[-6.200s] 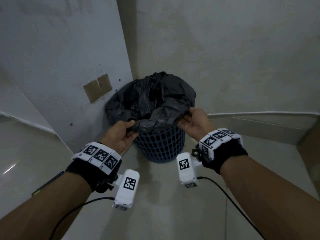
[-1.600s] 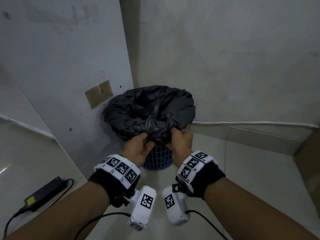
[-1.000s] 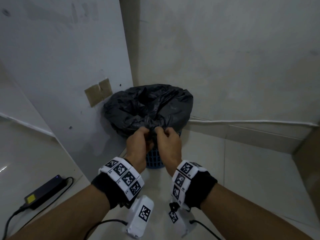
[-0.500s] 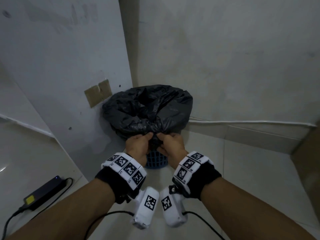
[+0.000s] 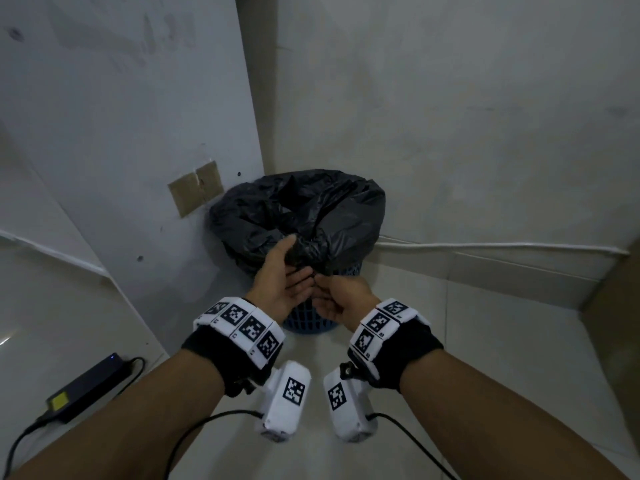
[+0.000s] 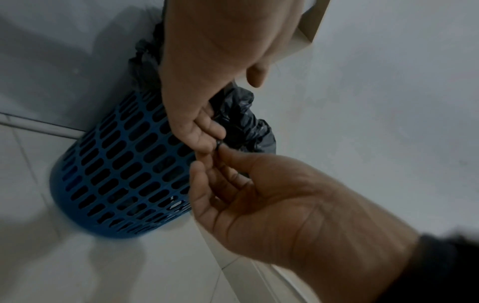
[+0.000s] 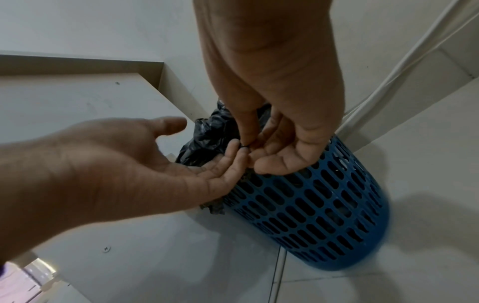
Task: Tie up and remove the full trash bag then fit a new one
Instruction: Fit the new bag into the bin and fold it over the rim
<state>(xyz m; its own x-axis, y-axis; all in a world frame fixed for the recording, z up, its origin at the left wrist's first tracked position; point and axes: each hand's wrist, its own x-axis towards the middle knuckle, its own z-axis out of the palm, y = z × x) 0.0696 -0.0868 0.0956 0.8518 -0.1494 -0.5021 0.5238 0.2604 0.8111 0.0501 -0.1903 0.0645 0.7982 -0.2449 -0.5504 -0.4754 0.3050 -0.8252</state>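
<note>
Still on step one: tying off the full bag, nothing lifted yet.

Scene, big to small:
- Blue slotted bin (image 5: pixel 308 318) stands on the tiled floor (image 5: pixel 450 358) in the far corner, near where the two walls meet.
- Black trash bag (image 5: pixel 304 216) sits in the bin, its top folded out over the rim. Thin, crinkly, glossy film, bunched into gathers on the near side. Mouth looks partly drawn in, not closed; no finished knot that I can see.
- Left hand (image 5: pixel 282 278) is just in front of the bin's near rim, palm up, fingers mostly straight and relaxed. Fingertips touch the bag's gathered edge and meet the right hand there; not clearly gripping anything.
- Right hand (image 5: pixel 341 296) is just beside it, fingers curled, thumb and forefinger pinching a small black twist. The wrist views show this as a thin dark loop at the fingertips; looks like a wisp of bag film, but too small to be sure.

Next move, my read: the left needs to take a second tail of the gathered rim, then cross and cinch. Film is slippery and thin, so a firm pinch and a steady pull, or it tears or slips free.

Off to the near left, a black power brick (image 5: pixel 88 388) with its cable lies on the floor, clear of the work.
</note>
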